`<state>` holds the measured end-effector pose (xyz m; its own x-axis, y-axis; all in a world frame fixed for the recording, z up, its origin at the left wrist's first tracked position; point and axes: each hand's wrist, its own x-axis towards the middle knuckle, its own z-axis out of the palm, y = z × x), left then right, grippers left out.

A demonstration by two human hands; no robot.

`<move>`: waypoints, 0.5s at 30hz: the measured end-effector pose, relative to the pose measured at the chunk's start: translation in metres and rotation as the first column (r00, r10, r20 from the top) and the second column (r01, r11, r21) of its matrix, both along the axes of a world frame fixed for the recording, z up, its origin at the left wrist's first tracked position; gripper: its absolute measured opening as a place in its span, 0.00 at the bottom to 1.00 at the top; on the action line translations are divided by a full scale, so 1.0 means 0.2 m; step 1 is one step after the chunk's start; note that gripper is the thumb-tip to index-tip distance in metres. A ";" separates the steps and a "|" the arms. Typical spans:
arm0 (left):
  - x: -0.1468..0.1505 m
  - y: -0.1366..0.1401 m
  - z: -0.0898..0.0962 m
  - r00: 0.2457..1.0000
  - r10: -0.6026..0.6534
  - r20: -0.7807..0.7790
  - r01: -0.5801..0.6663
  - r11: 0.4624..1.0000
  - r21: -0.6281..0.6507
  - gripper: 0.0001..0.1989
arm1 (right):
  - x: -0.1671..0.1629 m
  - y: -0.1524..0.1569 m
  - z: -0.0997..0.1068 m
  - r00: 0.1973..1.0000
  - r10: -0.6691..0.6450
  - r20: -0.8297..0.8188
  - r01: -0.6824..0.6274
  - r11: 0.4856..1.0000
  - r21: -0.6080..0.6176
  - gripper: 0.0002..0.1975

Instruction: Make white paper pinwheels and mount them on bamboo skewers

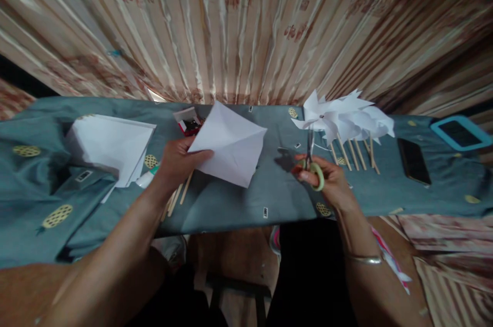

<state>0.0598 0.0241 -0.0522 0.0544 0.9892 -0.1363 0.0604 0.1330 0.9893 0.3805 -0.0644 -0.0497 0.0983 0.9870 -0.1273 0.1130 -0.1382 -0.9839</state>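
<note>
My left hand [181,160] pinches the left corner of a white paper square [231,145], thumb on top; crease lines cross the sheet. In my right hand [325,175] is a pair of scissors [316,175] with pale green handles, its blades pointing away from me. The scissors are apart from the paper. Just beyond their tips lie several white paper pinwheels [346,114] on wooden sticks [358,155]. Beneath my left wrist, more wooden sticks [175,198] rest on the cloth, and a small red and white box [187,119] stands open behind that hand.
A teal cloth with pineapple prints [285,193] covers the long table. White paper sheets [119,142] are stacked at the left, near a white and green tube [146,178]. At the right lie a black phone [414,161] and a blue-framed tablet [462,132]. Curtains [246,34] hang behind.
</note>
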 end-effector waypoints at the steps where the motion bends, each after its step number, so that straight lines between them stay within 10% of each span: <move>1: 0.01 -0.01 -0.01 0.994 -0.074 -0.082 0.074 0.997 -0.004 0.16 | -0.01 0.01 0.00 0.997 -0.081 0.013 0.080 0.994 0.076 0.24; 8: 0.14 -0.07 -0.02 0.876 -0.373 -0.305 0.378 0.925 -0.044 0.15 | -0.15 0.03 -0.03 0.934 -0.022 0.356 -0.060 0.974 0.218 0.27; 15: 0.14 -0.07 0.00 0.978 -0.206 -0.039 0.205 0.978 -0.022 0.30 | -0.18 0.08 -0.07 0.945 -0.119 0.303 0.050 0.973 0.227 0.20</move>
